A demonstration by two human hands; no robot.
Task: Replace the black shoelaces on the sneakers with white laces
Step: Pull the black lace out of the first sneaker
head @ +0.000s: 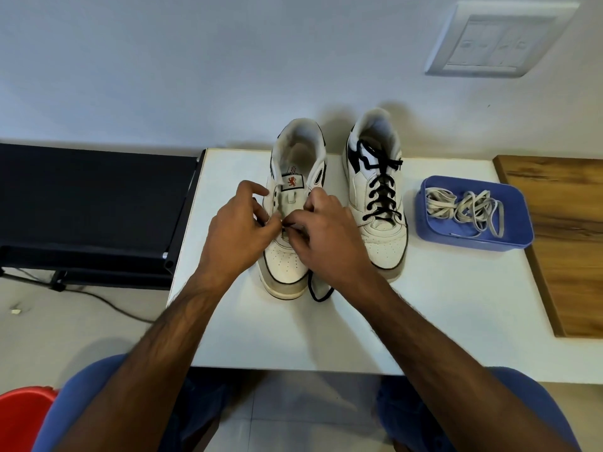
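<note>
Two white sneakers stand side by side on the white table (261, 334), toes toward me. The left sneaker (295, 177) has its upper eyelets bare, and a loose black lace (318, 293) trails off its toe onto the table. My left hand (239, 234) and my right hand (326, 236) meet over its lower eyelets, both pinching the black lace there. The right sneaker (378, 190) is still fully laced in black. White laces (466, 208) lie tangled in a blue tray (430, 230) to the right of the shoes.
A wooden board (567, 230) lies along the table's right side. A black rack (91, 207) stands left of the table, with a cable on the floor below it. A red object (23, 415) sits at the bottom left. A wall switch plate (499, 40) is up right.
</note>
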